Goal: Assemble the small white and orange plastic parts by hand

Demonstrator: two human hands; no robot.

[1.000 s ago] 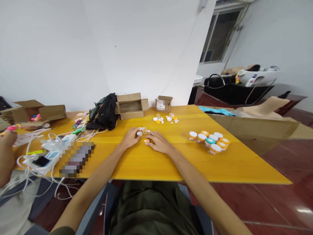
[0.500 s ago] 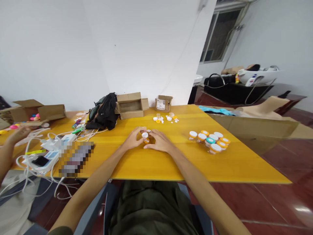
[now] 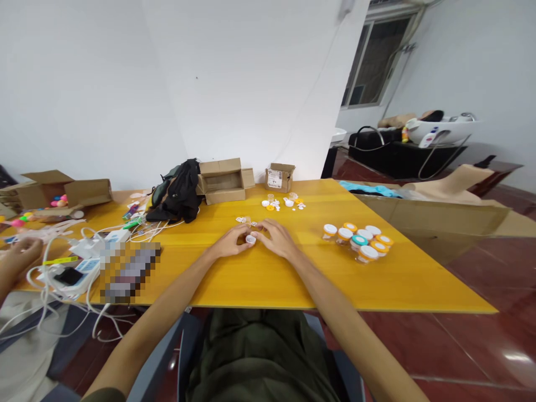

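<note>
Between my two hands is a small white round cap, low over the yellow table. My left hand has its fingers closed around the cap's left side. At the cap's right edge are the fingers of my right hand, curled in against it. Just beyond my fingertips lie small white perforated pieces and a clear cup. Farther back are loose white and orange lids with small white parts. Several lidded clear jars stand grouped on the right.
Open cardboard boxes and a black bag line the wall side. On the left are a white power strip, tangled cables and a pixelated flat object. Another person's hand is at the far left.
The white cap has moved slightly down and tilted, and my hands have closed in around it. The orange ring beneath is no longer visible. The other person's hand has moved down and left.
</note>
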